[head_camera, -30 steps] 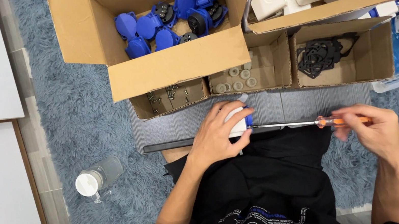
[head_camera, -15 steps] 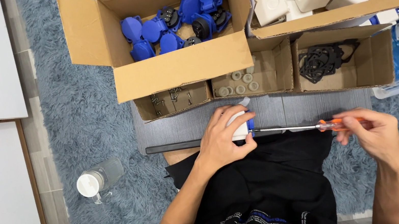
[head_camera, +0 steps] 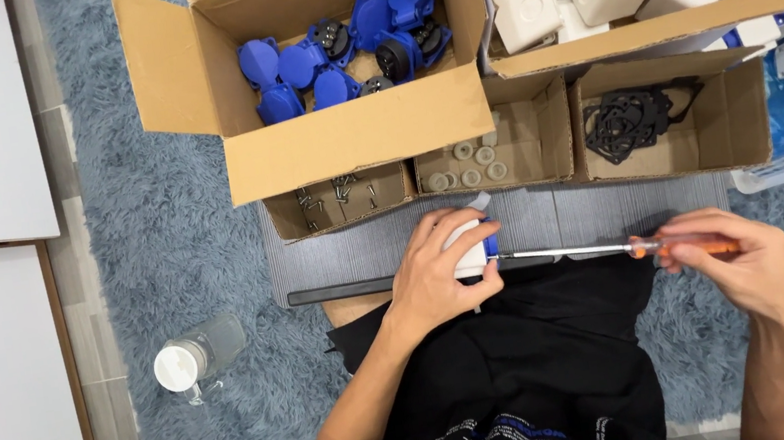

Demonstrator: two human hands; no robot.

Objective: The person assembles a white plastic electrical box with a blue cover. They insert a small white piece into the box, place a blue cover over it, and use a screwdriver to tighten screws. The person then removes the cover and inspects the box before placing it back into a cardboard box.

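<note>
At frame centre our left hand (head_camera: pixel 440 279) wraps a white socket housing (head_camera: pixel 469 248); right hand (head_camera: pixel 725 257) pinches an orange-handled screwdriver (head_camera: pixel 618 248), tip at the housing. Above: boxes of blue covers (head_camera: pixel 339 45), screws (head_camera: pixel 338 192), black gaskets (head_camera: pixel 636 117).

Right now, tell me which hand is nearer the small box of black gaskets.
Right. The right hand holds the screwdriver just below and in front of the gasket box. The left hand, gripping the white part, sits further off to that box's left.
</note>
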